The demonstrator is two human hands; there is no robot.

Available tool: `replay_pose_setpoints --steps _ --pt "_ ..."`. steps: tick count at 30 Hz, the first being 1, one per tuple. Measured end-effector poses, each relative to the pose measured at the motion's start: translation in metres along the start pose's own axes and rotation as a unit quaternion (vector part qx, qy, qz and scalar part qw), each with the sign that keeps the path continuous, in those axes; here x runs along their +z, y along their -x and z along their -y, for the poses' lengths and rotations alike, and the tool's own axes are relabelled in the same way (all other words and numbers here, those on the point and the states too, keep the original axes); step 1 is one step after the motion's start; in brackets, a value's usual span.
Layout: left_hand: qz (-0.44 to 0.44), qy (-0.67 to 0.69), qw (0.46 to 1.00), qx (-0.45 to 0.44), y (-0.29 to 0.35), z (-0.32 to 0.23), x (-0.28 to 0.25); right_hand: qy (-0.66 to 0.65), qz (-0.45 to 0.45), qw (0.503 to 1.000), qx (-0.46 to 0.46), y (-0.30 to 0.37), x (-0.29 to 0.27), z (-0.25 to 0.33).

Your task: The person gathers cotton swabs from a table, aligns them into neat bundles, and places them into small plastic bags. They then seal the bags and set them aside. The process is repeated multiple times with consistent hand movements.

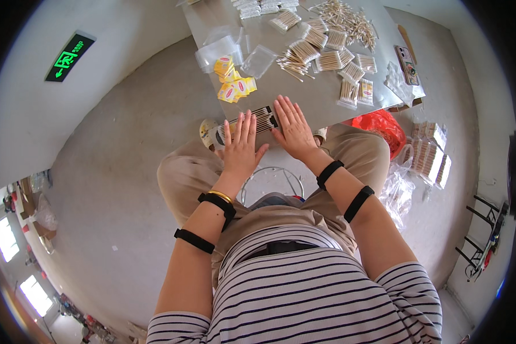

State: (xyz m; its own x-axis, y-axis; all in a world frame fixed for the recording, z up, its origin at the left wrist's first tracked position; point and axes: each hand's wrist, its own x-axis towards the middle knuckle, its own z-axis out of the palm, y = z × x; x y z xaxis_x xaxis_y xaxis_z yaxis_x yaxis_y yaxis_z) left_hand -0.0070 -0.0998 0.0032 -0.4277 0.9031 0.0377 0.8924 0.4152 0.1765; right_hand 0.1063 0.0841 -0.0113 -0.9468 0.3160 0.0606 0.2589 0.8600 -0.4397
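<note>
At the near edge of the table, my left hand (241, 146) lies flat with its fingers stretched out over a row of cotton swabs (262, 120) with black ends. Part of that row is hidden under the fingers; whether a clear bag encloses it I cannot tell. My right hand (293, 129) rests flat just right of the swabs' black ends, fingers extended and holding nothing. Beyond my left hand lie yellow and white printed cards (235, 86), with clear plastic bags (260, 61) behind them. Packed bundles of cotton swabs (328, 60) lie beyond my right hand.
A heap of loose swabs (344, 20) covers the table's (286, 94) far right, and a phone (407, 65) lies at its right edge. Below on the right are a red plastic bag (382, 131) and stacked swab packs (429, 153). White packs (261, 8) sit at the far edge.
</note>
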Motion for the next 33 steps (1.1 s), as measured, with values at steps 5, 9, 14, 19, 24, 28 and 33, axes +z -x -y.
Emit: replay_pose_setpoints --steps 5,9,14,19,24,28,33 --pt "-0.016 -0.006 1.0 -0.014 -0.012 -0.001 0.006 0.055 0.016 0.998 0.002 0.005 0.0 -0.005" --pt "-0.008 -0.011 1.0 -0.02 -0.012 -0.002 0.014 0.097 0.017 0.995 0.014 0.004 0.009 0.004" --pt "-0.005 -0.019 1.0 -0.022 -0.011 0.0 0.017 0.138 0.029 0.99 0.011 0.005 0.014 0.008" --pt "-0.007 -0.015 1.0 -0.02 -0.01 0.0 0.018 0.156 0.045 0.987 0.01 0.003 0.012 0.011" --pt "-0.008 -0.014 1.0 -0.02 -0.01 0.0 0.019 0.166 0.061 0.984 0.014 0.002 0.01 0.015" --pt "-0.012 -0.018 1.0 -0.016 -0.009 0.001 0.02 0.175 0.059 0.983 0.016 0.0 0.013 0.018" --pt "-0.01 -0.026 1.0 -0.014 -0.01 0.001 0.021 0.179 0.067 0.981 0.018 0.0 0.013 0.018"
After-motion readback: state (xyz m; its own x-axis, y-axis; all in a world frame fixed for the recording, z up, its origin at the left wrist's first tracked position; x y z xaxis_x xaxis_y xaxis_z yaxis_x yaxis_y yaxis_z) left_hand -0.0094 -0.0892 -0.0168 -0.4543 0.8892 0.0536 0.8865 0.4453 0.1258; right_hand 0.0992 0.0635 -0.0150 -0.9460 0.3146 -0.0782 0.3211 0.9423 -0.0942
